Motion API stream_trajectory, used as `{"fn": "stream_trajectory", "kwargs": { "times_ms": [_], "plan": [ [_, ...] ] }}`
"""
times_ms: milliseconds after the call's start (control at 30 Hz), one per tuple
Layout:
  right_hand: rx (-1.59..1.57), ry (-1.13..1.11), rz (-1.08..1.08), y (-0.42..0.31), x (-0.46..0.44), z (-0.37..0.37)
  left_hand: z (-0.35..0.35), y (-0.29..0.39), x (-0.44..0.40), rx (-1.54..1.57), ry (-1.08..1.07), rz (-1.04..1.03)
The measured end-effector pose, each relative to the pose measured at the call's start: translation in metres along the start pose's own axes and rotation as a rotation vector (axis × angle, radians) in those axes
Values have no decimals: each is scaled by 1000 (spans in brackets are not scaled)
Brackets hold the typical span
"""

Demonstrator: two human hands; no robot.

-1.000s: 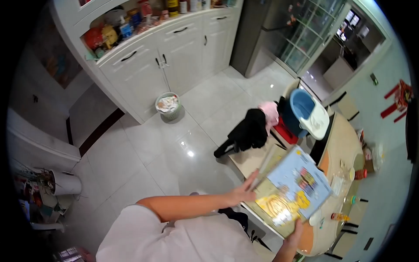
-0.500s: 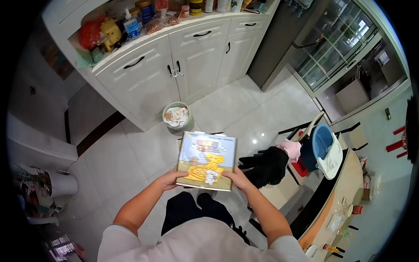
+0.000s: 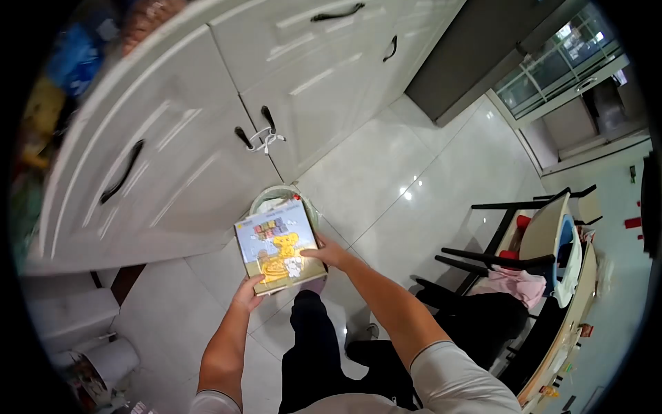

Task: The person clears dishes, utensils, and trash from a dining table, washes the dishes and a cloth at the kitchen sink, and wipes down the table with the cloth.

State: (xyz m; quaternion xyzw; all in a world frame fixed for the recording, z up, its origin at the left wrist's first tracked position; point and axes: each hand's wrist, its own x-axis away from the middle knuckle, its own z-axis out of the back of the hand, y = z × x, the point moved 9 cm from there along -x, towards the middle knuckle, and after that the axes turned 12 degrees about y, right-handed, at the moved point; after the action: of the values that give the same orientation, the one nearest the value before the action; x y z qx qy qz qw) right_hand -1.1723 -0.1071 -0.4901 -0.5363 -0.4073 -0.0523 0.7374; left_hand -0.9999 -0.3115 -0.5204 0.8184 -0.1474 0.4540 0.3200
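A square picture book (image 3: pixel 281 250) with a pale blue cover and yellow cartoon animals is held low in front of my body. Other flat items may lie beneath it, but I cannot tell. My left hand (image 3: pixel 247 294) grips its lower left corner, thumb on the cover. On the right edge my right hand (image 3: pixel 329 253) is closed, its thumb also on top and its fingers mostly hidden underneath. Just beyond the book stands a waste bin (image 3: pixel 312 207) with a pale liner, partly covered by the book in my sight.
White cabinets (image 3: pixel 186 145) curve across the front and left, two handles tied with a white cord (image 3: pixel 266 140). A grey fridge (image 3: pixel 469 55) stands at the back right. To the right is a chair (image 3: pixel 514 261) with dark legs, a pink cloth (image 3: pixel 514 284) and black clothing (image 3: pixel 483 324).
I have stepped forward, and the cabinets and bin are closer. The book has shifted left in view and turned slightly, still between both hands, and now overlaps the bin.
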Motion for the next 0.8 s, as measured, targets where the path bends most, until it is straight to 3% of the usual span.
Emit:
{"fn": "stream_trajectory", "kwargs": {
  "times_ms": [67,133,167,200,267,433,467,500,533,600,667,800],
  "plan": [
    [79,116,9,10,-51,-6,-10,11,-36,35,-11,-27],
    [163,230,15,20,-92,-21,1,36,-47,-275,601,-88],
    [301,265,47,25,-102,-31,15,22,-70,-298,698,11],
    [439,305,77,30,-108,-36,21,16,-92,-308,689,25],
    [492,289,38,24,-95,-35,8,9,-127,-105,453,-41],
    [443,424,130,6,-13,9,31,-8,-139,-205,545,163],
    [430,453,124,5,23,24,17,4,-123,-290,475,153],
    [396,520,177,2,65,39,22,-6,-140,-258,115,200],
    [431,592,238,7,110,52,37,8,-120,-437,411,182],
    [327,501,138,11,202,75,15,31,-129,-518,103,-49],
    [331,650,24,2,316,110,-60,79,-71,-1157,237,-414],
    [109,985,-145,30,518,153,-218,60,51,-1676,55,-852]
  ]
}}
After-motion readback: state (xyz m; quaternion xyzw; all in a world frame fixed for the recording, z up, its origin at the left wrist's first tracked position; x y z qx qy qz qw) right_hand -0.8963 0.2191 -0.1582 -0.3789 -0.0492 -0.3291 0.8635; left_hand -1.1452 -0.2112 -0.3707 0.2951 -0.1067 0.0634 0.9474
